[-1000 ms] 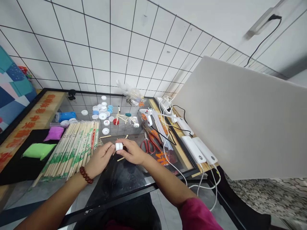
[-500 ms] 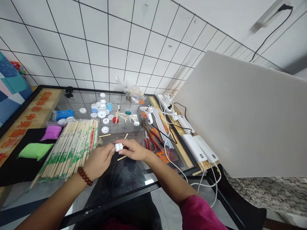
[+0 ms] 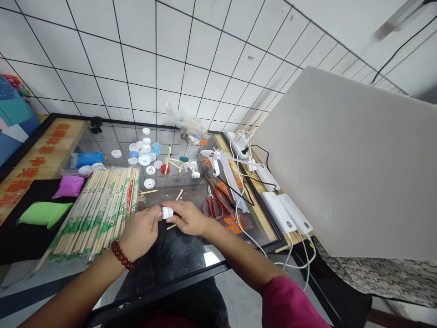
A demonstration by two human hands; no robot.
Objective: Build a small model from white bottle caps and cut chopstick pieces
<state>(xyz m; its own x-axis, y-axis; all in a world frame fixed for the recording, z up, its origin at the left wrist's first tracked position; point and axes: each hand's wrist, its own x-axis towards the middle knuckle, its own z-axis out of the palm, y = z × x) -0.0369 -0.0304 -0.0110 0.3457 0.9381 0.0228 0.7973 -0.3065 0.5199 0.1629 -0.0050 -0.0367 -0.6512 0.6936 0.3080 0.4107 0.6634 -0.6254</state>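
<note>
A small white cap-like piece (image 3: 167, 212) is pinched between the thumb and fingers of my right hand (image 3: 189, 218), above the dark glass tabletop. My left hand (image 3: 142, 230), with a red bead bracelet on the wrist, is closed at the left side of the white piece. Its fingertips meet the piece, but whether they grip something small there cannot be made out. Short wooden stick pieces (image 3: 179, 194) lie just beyond my hands. Farther back stands a small stick construction with a red cap (image 3: 165, 169) and a green cap (image 3: 184, 159).
Packed chopsticks (image 3: 99, 212) lie at the left, beside green (image 3: 44, 214) and purple (image 3: 69, 186) clay packs. White and blue caps (image 3: 144, 160) are scattered behind. Red-handled scissors (image 3: 212, 206), a glue gun (image 3: 214, 159), glue sticks, cables and white power banks (image 3: 278, 212) are at the right.
The camera view has shifted slightly. The white piece has turned a little between my hands, which remain close together.
</note>
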